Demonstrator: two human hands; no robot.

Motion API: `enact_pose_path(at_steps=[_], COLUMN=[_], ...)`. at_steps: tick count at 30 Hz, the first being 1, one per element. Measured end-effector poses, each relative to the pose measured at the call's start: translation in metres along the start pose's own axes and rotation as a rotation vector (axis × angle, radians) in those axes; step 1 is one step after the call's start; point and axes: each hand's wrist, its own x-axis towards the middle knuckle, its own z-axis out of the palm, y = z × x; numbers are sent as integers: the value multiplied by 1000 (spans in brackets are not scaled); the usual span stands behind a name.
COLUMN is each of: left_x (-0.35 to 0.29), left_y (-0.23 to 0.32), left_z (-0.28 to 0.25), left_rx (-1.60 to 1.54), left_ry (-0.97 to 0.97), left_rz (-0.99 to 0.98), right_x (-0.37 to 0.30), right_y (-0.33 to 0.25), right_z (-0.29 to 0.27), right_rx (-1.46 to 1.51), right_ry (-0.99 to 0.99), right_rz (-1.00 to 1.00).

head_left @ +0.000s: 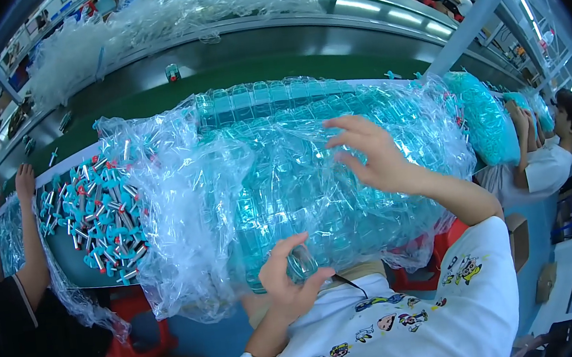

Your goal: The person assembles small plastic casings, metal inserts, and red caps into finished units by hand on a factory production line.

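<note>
A big clear plastic bag (313,169) full of stacked teal transparent parts lies across the bench in front of me. My right hand (370,152) rests on top of the bag with fingers spread, touching the film. Low at the bag's front edge, my left hand (289,279) pinches a small clear cylindrical piece (302,262) between thumb and fingers. To the left, a heap of small teal-and-silver parts with red bits (98,219) lies on a sheet of plastic.
A green conveyor belt (152,102) runs behind the bag, with more plastic bags (144,26) beyond. One person's arm (27,233) reaches in at the left; another person (548,151) sits at the right beside a teal bag (486,122). Red stools (134,327) stand below the bench.
</note>
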Motion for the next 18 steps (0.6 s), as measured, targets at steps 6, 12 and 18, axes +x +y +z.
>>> enact_pose_path(at_steps=[6, 12, 18], left_x=[3, 4, 0], left_y=[-2, -8, -3], left_z=[3, 4, 3], left_rx=[78, 100, 107], left_ry=[-33, -27, 26], left_rz=[10, -16, -69], right_x=[18, -11, -22], right_y=[163, 355, 371], right_z=[-31, -53, -21], right_rx=[-274, -552, -437], right_ry=[233, -172, -230], right_rz=[361, 871, 893])
